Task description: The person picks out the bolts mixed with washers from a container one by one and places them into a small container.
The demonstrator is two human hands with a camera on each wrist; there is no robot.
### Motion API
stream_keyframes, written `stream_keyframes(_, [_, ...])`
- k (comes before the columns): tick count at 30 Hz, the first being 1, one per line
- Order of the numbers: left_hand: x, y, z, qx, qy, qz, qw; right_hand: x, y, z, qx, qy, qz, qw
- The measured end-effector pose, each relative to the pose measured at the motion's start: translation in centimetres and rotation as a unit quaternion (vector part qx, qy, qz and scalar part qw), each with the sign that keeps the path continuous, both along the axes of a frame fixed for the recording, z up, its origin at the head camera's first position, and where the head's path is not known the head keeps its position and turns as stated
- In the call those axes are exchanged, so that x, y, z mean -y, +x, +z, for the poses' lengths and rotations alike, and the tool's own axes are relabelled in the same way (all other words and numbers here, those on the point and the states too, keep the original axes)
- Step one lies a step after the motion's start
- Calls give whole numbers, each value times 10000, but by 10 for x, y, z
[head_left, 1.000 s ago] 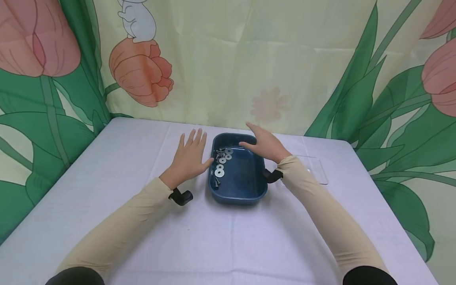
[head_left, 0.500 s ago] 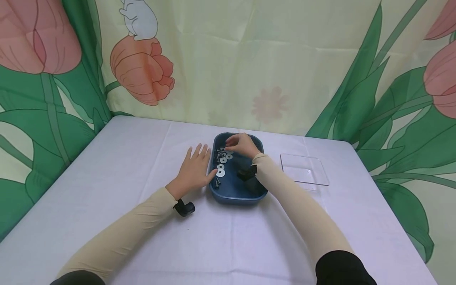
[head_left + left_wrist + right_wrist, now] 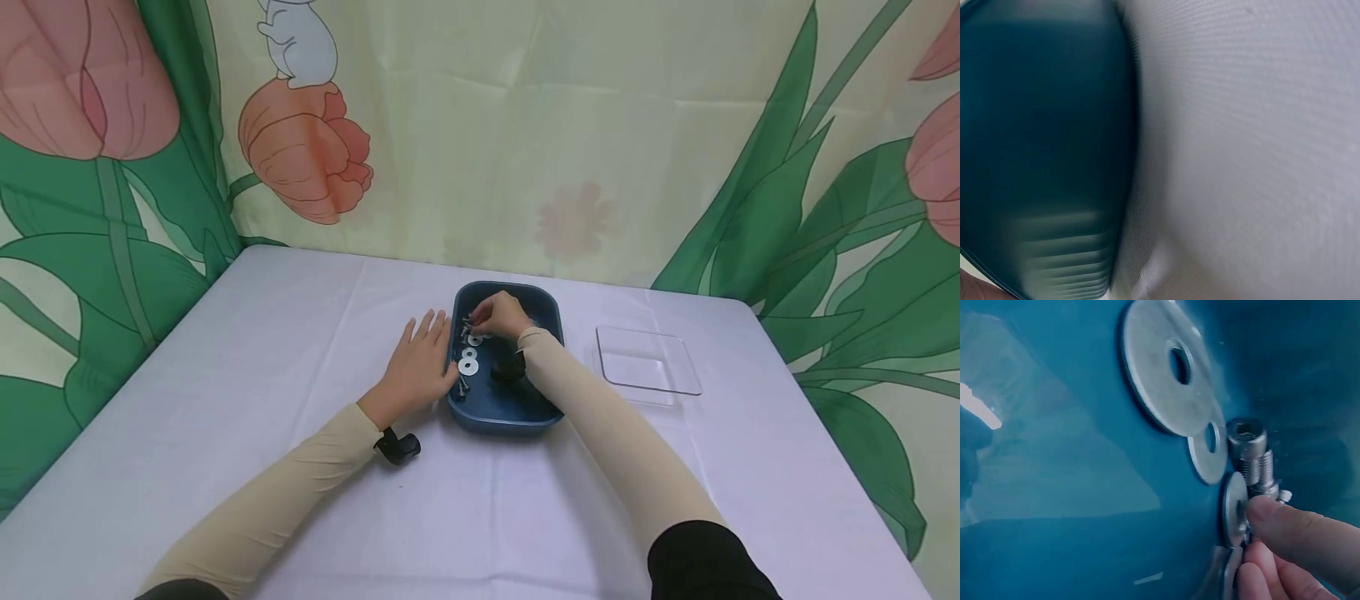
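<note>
A dark blue bin (image 3: 504,423) stands on the table, with silver washers (image 3: 468,366) and socket-head bolts (image 3: 1247,439) along its left side. My left hand (image 3: 417,367) lies flat against the bin's left wall with straight fingers, its thumb over the rim. In the left wrist view only a bit of finger (image 3: 979,287) shows beyond the wall. My right hand (image 3: 502,317) reaches down into the bin with fingers bent. In the right wrist view its thumb (image 3: 1291,528) and fingertips come together at a tilted washer (image 3: 1235,509) and the bolts; whether they grip one I cannot tell.
A clear plastic tray or lid (image 3: 648,360) lies on the white tablecloth (image 3: 420,517) to the right of the bin. Behind the table hangs a flower-print curtain (image 3: 480,167). The right forearm crosses the bin's right rim.
My right hand has come from above the bin's far right side down into it, to the washers and bolts. The left hand has shifted slightly right, closer against the wall.
</note>
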State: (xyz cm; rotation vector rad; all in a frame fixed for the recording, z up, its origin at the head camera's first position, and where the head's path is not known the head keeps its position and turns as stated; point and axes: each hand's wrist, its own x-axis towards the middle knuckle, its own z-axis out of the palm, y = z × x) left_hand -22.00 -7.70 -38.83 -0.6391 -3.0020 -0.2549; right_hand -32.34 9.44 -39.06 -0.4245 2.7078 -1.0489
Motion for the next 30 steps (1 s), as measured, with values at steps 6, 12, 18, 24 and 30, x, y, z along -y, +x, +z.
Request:
stream_keyframes(6, [-1,0,-2,-5,24,48,10000,2,0,-1,-39,-52,-106,9999])
stream_keyframes(12, [-1,0,-2,34,51,66,10000,2,-1,-2,-72,-74,-107,9999])
stream_keyframes(18, [-2,2,-1,81,48,67,9999,-1,-2,-3,23,-219,-179,9996])
stream_keyframes(24, [-2,3,1,117,43,85,9999,-3,-4,-4,186,-490,-283,9982])
stream_keyframes(30, [-3,3,2,116,91,96,9998,-5,-2,0,256,-629,-397,9969])
